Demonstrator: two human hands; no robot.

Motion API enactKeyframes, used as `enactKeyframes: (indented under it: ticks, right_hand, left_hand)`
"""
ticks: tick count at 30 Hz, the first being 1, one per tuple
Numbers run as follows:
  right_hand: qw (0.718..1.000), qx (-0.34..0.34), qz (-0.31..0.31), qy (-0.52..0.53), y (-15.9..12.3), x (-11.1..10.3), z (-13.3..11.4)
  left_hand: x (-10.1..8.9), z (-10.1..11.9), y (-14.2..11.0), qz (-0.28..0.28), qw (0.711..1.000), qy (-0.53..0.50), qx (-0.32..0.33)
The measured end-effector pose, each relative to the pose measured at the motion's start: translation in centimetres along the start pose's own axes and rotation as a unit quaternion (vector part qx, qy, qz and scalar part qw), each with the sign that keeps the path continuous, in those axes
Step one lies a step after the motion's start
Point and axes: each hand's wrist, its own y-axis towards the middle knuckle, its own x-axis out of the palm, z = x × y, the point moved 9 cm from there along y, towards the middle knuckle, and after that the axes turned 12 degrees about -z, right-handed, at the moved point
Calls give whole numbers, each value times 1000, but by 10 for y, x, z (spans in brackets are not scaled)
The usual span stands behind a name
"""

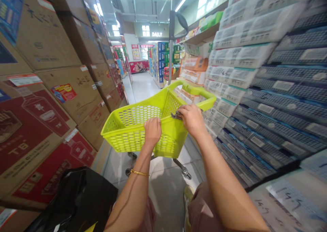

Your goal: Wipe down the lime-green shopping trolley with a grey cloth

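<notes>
A lime-green shopping cart [130,136] with a perforated plastic basket stands crosswise before me on the aisle floor. My left hand [152,131] is closed over the near rim of the basket, fingers curled inside. Farther right, my right hand [192,119] is closed at the rim near the handle end and presses a dark grey cloth [175,115] against it. Most of that cloth is hidden under the fingers. The green handle [211,101] rises at the right end of the cart. No goods show in the visible part of the basket.
Cardboard cartons [74,96] are stacked high on the left. A black bag [79,198] stands at the lower left. Packaged mats [265,106] and white packs [232,55] form tall stacks on the right. A metal pole [170,65] rises behind the cart. The tiled aisle [143,84] runs ahead.
</notes>
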Motion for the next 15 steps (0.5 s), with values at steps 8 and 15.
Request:
enactKeyframes:
  ticks: [8,15]
  right_hand:
    - [998,-63,0,-11,6,23,-61]
    - [996,-84,-23,3,7,28,-70]
  left_hand:
    - [0,2,-3,37,999,-4,-10]
    - [0,1,-4,32,999,-6,7]
